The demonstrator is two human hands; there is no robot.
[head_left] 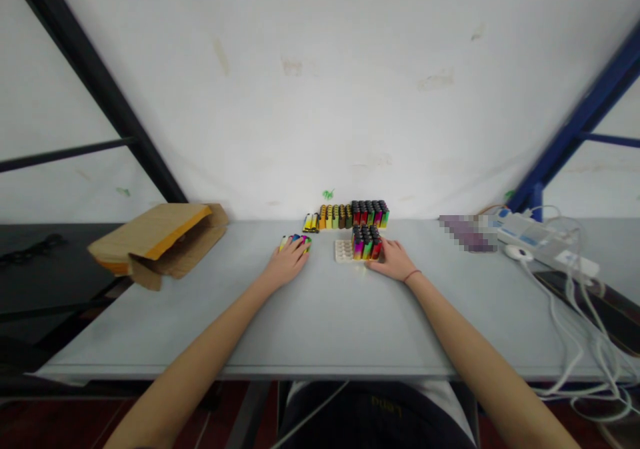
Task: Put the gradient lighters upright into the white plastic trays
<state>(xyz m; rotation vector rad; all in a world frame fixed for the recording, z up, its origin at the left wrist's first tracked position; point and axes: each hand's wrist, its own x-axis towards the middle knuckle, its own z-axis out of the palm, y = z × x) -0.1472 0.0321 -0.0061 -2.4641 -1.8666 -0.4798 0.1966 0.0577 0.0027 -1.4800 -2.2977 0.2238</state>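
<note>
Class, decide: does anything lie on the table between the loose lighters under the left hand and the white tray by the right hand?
Nothing visible does. Only bare table separates the loose lighters under the left hand from the white tray by the right hand.

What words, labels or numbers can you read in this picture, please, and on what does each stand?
Nothing reads for certain.
Yellow print on the dark garment: too blurred.
Labels on the white power strip: too small.
Lighters: no legible print.
</note>
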